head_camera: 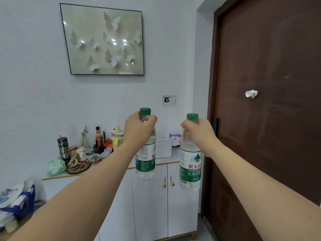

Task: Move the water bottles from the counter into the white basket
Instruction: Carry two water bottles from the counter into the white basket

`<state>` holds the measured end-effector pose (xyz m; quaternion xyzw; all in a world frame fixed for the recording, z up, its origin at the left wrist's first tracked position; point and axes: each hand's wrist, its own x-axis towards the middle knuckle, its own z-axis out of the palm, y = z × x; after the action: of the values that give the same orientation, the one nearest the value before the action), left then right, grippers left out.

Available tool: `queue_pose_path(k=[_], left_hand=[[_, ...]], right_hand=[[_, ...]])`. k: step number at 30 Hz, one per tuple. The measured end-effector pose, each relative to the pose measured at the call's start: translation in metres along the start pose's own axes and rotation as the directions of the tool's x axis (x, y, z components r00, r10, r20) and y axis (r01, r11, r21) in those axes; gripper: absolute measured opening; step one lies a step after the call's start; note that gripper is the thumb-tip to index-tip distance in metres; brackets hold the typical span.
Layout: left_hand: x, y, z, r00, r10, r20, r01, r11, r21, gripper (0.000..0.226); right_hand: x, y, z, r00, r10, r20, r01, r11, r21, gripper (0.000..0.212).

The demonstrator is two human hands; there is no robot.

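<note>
A brown door [271,101] fills the right side, with a small white hook [251,93] stuck on its panel. Left of it a pale wall [31,75] carries a framed butterfly picture [104,40] and, lower down, a small wall panel [169,100].

Below stands a white cabinet [149,206] with two gold handles [168,184]; its counter [57,176] runs from the left toward the door.

Two bare arms reach forward from the near edge. The left hand [139,129] has its fingers curled round the neck of the left bottle [145,157] just under the green cap — the bottle hangs upright in the air, in front of the counter's edge. The right hand [199,131] grips the neck of the right bottle [190,164] the same way; that bottle hangs upright too, a little lower and nearer the door. Both bottles are clear with green and white labels.

The white basket [163,148] sits on the counter at the far right, between the two bottles as seen from here, partly hidden by the left one. Neither bottle is in it.

On the counter's left half are a yellow jug [116,140], a dark flask [62,147], a sauce bottle [98,137], a green pack of wipes [55,166] and a round coaster [78,168] — crumpled cloths lie among them. A blue and white bag [17,200] sits at the near left.
</note>
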<state>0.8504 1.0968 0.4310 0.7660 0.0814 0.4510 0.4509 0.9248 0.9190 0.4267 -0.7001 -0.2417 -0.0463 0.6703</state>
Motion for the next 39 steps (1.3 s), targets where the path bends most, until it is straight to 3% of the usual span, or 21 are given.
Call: queue_pose_path(k=[7,17,29,37,39], left_hand=[[0.068,-0.067,0.042,1.000,-0.029,0.002,0.029,1.000,0.005,0.020],[0.205,-0.159,0.090,0.999,-0.046,0.005,0.046,0.998,-0.030,0.021],[0.331,-0.272,0.167,0.992,-0.125,-0.006,0.124,0.990,-0.072,0.018],[0.413,-0.338,0.216,0.981,-0.192,0.017,0.192,0.981,-0.008,0.016],[0.430,-0.362,0.229,0.966,-0.256,0.045,0.249,0.960,0.127,0.021]], right_hand=[[0.086,0.053,0.024,0.998,0.057,0.005,-0.057,0.996,0.067,0.015],[0.241,0.097,0.078,0.999,0.015,-0.044,-0.015,1.000,-0.003,0.025],[0.407,0.191,0.125,0.992,0.082,-0.094,-0.064,0.983,0.173,0.018],[0.524,0.249,0.156,0.964,0.198,0.177,-0.208,0.977,0.045,0.019],[0.546,0.267,0.167,0.954,0.223,0.198,-0.237,0.970,0.047,0.022]])
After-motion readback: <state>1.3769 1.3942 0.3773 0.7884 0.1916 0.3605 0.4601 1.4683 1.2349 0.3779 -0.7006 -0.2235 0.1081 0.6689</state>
